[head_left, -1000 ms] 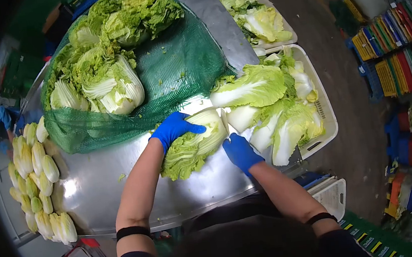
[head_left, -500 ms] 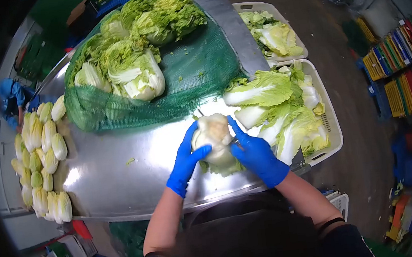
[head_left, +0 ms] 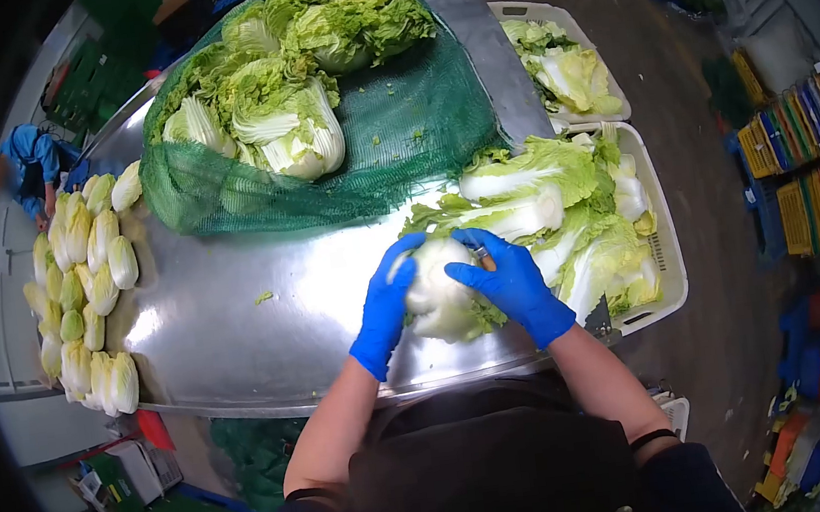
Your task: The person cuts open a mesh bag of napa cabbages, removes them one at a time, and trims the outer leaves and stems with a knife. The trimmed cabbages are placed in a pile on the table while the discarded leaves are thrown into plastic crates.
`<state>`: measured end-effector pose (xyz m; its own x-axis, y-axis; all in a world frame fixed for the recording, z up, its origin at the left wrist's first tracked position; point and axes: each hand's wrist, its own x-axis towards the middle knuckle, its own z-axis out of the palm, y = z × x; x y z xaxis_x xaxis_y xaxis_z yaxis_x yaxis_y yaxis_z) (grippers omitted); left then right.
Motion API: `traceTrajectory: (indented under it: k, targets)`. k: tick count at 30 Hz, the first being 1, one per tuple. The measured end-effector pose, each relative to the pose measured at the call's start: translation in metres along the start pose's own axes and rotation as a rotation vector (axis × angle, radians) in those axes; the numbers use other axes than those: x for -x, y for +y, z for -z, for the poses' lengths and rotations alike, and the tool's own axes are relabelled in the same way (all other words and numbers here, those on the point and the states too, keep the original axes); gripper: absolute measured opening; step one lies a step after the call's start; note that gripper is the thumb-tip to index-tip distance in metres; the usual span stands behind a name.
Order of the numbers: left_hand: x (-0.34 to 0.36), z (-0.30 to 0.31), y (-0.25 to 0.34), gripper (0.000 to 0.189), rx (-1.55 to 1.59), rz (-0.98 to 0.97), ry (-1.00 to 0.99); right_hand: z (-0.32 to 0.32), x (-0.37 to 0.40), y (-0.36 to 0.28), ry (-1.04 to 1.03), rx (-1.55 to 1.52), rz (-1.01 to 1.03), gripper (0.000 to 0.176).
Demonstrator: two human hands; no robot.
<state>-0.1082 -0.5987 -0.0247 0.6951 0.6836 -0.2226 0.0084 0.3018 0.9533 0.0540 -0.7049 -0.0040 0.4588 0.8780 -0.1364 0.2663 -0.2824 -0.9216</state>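
Both of my blue-gloved hands are around a pale napa cabbage (head_left: 440, 293), low over the steel table near its front edge. My left hand (head_left: 390, 303) is curved along its left side, fingers wrapped at the far edge. From the right, my right hand (head_left: 508, 286) grips it with the thumb laid across the top. A small tan and metallic piece (head_left: 482, 254) shows between the right thumb and fingers, mostly hidden. Just beyond the hands, loose outer leaves (head_left: 515, 213) lie toward the crate on the right.
Untrimmed cabbages (head_left: 287, 134) sit on green netting (head_left: 424, 105) at the back. Stripped small heads (head_left: 83, 280) are stacked at the left end of the steel table (head_left: 227, 325). White crates (head_left: 671, 248) of leaves stand right. A person in blue (head_left: 32, 161) is far left.
The cabbage has turned in my hands: its brownish base faced up before, and a smooth white side shows now. A leafy piece now lies just beyond them, toward the leaf pile.
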Motion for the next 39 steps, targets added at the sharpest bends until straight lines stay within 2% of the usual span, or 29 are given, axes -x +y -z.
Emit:
traceTrajectory:
  k: [2, 4, 5, 7, 8, 9, 10, 12, 13, 15, 16, 18, 19, 20, 22, 23, 25, 26, 28, 29, 31, 32, 33, 34, 36, 38, 39]
  targets:
    - [-0.007, 0.039, -0.024, 0.045, 0.144, 0.081, 0.095, 0.007, -0.003, 0.001, -0.021, -0.037, -0.022, 0.059]
    - [-0.012, 0.073, -0.031, 0.047, -0.229, 0.047, 0.466, 0.009, -0.001, 0.004, -0.040, -0.071, -0.045, 0.059]
    - [-0.008, 0.067, -0.005, 0.060, -0.464, -0.076, 0.522, 0.009, -0.004, 0.008, -0.033, -0.045, -0.011, 0.059]
    - [-0.007, 0.042, 0.047, 0.071, -0.914, -0.604, 0.289, 0.004, -0.004, 0.009, -0.034, -0.028, 0.012, 0.059]
    - [-0.003, 0.024, 0.068, 0.074, -0.829, -0.607, 0.019, 0.003, -0.003, 0.005, -0.036, -0.045, 0.005, 0.059]
    - [-0.006, 0.009, 0.083, 0.076, -0.917, -0.574, -0.257, 0.003, -0.006, 0.003, -0.036, -0.060, 0.002, 0.058]
    - [-0.007, -0.004, 0.088, 0.077, -1.033, -0.605, -0.384, 0.004, -0.007, 0.005, -0.043, -0.056, 0.001, 0.058]
    - [-0.017, -0.008, 0.058, 0.076, -1.110, -0.505, -0.415, 0.005, -0.010, 0.014, -0.069, -0.237, -0.016, 0.058]
    - [-0.015, -0.013, 0.047, 0.076, -1.110, -0.504, -0.414, 0.009, -0.011, 0.016, -0.101, -0.220, -0.055, 0.058]
    - [-0.008, -0.028, 0.038, 0.071, -1.264, -0.447, -0.173, 0.012, -0.013, 0.018, -0.123, -0.174, -0.045, 0.058]
    - [-0.008, -0.029, 0.038, 0.071, -1.265, -0.450, -0.182, 0.013, -0.013, 0.018, -0.147, -0.124, -0.032, 0.058]
    - [-0.007, -0.025, 0.039, 0.062, -1.607, -0.315, -0.069, 0.019, -0.018, 0.013, -0.138, -0.030, -0.039, 0.058]
    - [-0.009, -0.012, 0.030, 0.058, -1.634, -0.378, -0.034, 0.021, -0.021, 0.010, -0.138, 0.064, -0.044, 0.059]
    - [-0.008, -0.001, 0.023, 0.058, -1.640, -0.382, -0.036, 0.021, -0.024, 0.012, -0.134, 0.059, -0.040, 0.059]
    - [0.004, 0.016, 0.007, 0.056, -1.652, -0.007, -0.248, 0.024, -0.025, 0.020, -0.055, -0.022, -0.011, 0.058]
    - [0.014, 0.027, -0.003, 0.056, -1.654, -0.007, -0.250, 0.027, -0.027, 0.021, -0.065, -0.034, -0.050, 0.057]
    - [0.024, 0.046, -0.014, 0.052, -1.435, 0.214, -0.305, 0.029, -0.029, 0.020, -0.067, -0.089, -0.064, 0.057]
    - [0.025, 0.041, -0.001, 0.052, -1.434, 0.222, -0.316, 0.028, -0.024, 0.020, -0.086, -0.138, -0.092, 0.056]
    - [0.020, 0.020, 0.038, 0.065, -1.214, -0.562, 0.042, 0.020, -0.019, 0.014, -0.097, -0.173, -0.082, 0.051]
    - [0.011, 0.012, 0.033, 0.065, -1.212, -0.562, 0.052, 0.016, -0.021, 0.010, -0.103, -0.208, -0.050, 0.046]
    - [-0.008, -0.002, 0.011, 0.093, -0.428, -0.176, -0.209, 0.005, -0.024, 0.017, -0.048, -0.158, -0.004, 0.045]
    - [-0.015, 0.002, 0.003, 0.093, -0.426, -0.180, -0.203, 0.002, -0.023, 0.021, 0.017, -0.114, 0.034, 0.045]
    - [-0.024, 0.004, -0.003, 0.096, -0.283, -0.124, -0.220, 0.008, -0.019, 0.010, 0.019, -0.266, -0.165, 0.043]
    - [-0.030, 0.006, -0.008, 0.099, -0.140, -0.070, -0.239, 0.016, -0.015, 0.015, 0.022, -0.259, -0.159, 0.043]
    - [-0.035, 0.009, -0.010, 0.096, -0.147, -0.111, -0.194, 0.039, -0.003, 0.038, 0.044, -0.354, -0.303, 0.035]
    - [-0.041, 0.019, -0.014, 0.092, 0.046, -0.105, -0.054, 0.055, 0.006, 0.087, 0.178, -0.135, -0.244, 0.028]
    - [-0.036, 0.012, -0.003, 0.086, 0.188, -0.137, 0.007, 0.063, 0.009, 0.086, 0.205, -0.064, -0.219, 0.033]
